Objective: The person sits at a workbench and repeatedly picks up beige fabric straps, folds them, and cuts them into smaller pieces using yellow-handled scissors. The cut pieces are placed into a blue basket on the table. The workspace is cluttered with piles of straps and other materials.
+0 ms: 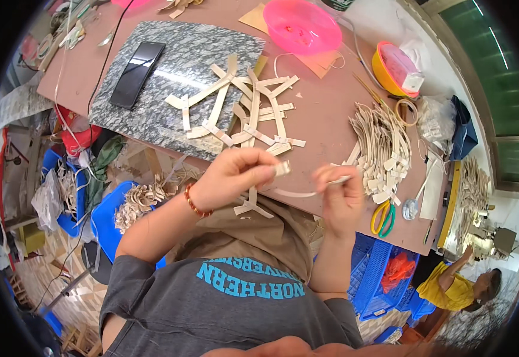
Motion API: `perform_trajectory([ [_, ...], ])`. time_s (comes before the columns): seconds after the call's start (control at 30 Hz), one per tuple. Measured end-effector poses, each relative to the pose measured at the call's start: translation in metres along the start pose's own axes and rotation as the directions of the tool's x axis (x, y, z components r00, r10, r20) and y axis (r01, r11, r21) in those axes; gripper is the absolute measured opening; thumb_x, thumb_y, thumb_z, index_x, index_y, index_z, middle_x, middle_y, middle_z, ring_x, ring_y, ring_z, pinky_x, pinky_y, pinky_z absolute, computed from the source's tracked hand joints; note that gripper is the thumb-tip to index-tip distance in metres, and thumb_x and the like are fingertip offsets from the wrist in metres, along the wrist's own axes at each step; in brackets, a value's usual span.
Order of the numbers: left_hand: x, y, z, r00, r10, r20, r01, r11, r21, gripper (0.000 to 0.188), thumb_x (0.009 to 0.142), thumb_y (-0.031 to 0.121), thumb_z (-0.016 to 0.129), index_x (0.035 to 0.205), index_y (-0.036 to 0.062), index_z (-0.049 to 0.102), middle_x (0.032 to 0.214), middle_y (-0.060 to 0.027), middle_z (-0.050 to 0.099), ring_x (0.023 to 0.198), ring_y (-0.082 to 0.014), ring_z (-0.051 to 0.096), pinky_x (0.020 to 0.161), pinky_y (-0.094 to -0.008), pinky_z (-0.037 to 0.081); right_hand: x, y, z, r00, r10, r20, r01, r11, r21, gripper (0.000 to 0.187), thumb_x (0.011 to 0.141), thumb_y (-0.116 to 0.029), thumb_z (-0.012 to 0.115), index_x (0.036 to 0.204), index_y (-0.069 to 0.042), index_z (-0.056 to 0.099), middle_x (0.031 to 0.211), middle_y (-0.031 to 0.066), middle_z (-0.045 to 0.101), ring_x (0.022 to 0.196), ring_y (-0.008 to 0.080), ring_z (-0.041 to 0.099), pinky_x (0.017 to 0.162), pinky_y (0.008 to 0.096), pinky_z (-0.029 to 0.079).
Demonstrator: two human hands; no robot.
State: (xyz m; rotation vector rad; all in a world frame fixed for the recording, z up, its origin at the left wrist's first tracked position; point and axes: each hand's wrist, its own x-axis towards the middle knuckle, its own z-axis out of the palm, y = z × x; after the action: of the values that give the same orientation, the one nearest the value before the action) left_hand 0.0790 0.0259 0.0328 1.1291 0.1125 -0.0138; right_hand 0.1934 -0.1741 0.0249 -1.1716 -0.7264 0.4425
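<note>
My left hand (235,175), with a beaded bracelet at its wrist, is closed in a pinch on a cream strap (282,168) at the table's near edge. Below its fingers a forked end of cream strap (253,207) hangs over my lap; how it joins the held piece is hidden. My right hand (340,199) pinches another part of cream strap (298,193), which curves across toward the left hand. Whether both hands hold one piece I cannot tell. Just beyond them lie several branched cream strap pieces (251,113), partly on a grey speckled slab (170,77).
A black phone (138,74) rests on the slab. At right are a bundle of cream straps (378,149) and yellow-green scissors (382,219). Pink bowl (303,27) and yellow basin (390,68) stand farther back. Blue crates (369,273) sit below; a person in yellow (453,285) works at right.
</note>
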Motion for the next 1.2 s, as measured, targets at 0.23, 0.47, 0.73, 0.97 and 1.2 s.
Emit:
perform_trajectory([
  [0.23,-0.017,-0.031,0.012,0.992,-0.121,-0.027,0.119,0.991,-0.064,0.014,0.09,0.015,0.057,0.093,0.0014,0.061,0.08,0.0022,0.059,0.072,-0.0031,0.052,0.064,-0.0192,0.043,-0.026,0.017,0.025,0.857,0.513,-0.043,-0.502,0.851,0.155,0.007,0.088,-0.008,0.059,0.092,-0.003,0.058,0.08,0.0005,0.06,0.071,0.0053,0.055,0.065,0.0196,0.045],
  [0.47,-0.024,-0.041,0.011,0.982,-0.16,-0.1,0.146,0.98,-0.136,0.015,0.091,0.015,0.056,0.094,0.0013,0.062,0.077,0.0058,0.056,0.069,0.0002,0.046,0.06,-0.0171,0.038,-0.028,0.017,0.024,0.839,0.54,0.062,-0.526,0.776,0.347,0.008,0.085,-0.007,0.062,0.09,-0.003,0.058,0.081,0.0017,0.061,0.069,0.0055,0.055,0.063,0.0182,0.045],
  [0.73,-0.026,-0.043,0.011,0.98,-0.185,-0.068,0.172,0.971,-0.167,0.014,0.09,0.016,0.057,0.09,0.0027,0.062,0.074,0.0064,0.054,0.066,-0.0004,0.044,0.058,-0.0171,0.037,-0.029,0.016,0.015,0.784,0.586,0.206,-0.621,0.73,0.286,0.01,0.084,-0.007,0.064,0.089,-0.003,0.057,0.079,0.0017,0.06,0.069,0.0053,0.055,0.061,0.0175,0.044],
  [0.97,-0.027,-0.044,0.01,0.979,-0.201,-0.006,0.192,0.944,-0.269,0.011,0.089,0.013,0.057,0.089,0.0028,0.06,0.081,0.0001,0.059,0.075,-0.0067,0.051,0.067,-0.0218,0.041,-0.027,0.026,0.021,0.726,0.617,0.305,-0.665,0.514,0.542,0.008,0.083,-0.008,0.064,0.087,-0.004,0.058,0.075,-0.0004,0.059,0.064,0.0045,0.054,0.057,0.0176,0.043],
  [1.2,-0.03,-0.036,0.004,0.972,-0.236,0.012,0.236,0.963,-0.13,0.011,0.088,0.013,0.059,0.084,0.0034,0.06,0.078,0.0026,0.058,0.07,-0.0034,0.05,0.063,-0.0193,0.04,-0.023,0.01,0.027,0.733,0.63,0.254,-0.679,0.694,0.239,0.01,0.081,-0.006,0.066,0.085,-0.004,0.057,0.074,-0.001,0.059,0.065,0.0035,0.054,0.058,0.0171,0.044],
])
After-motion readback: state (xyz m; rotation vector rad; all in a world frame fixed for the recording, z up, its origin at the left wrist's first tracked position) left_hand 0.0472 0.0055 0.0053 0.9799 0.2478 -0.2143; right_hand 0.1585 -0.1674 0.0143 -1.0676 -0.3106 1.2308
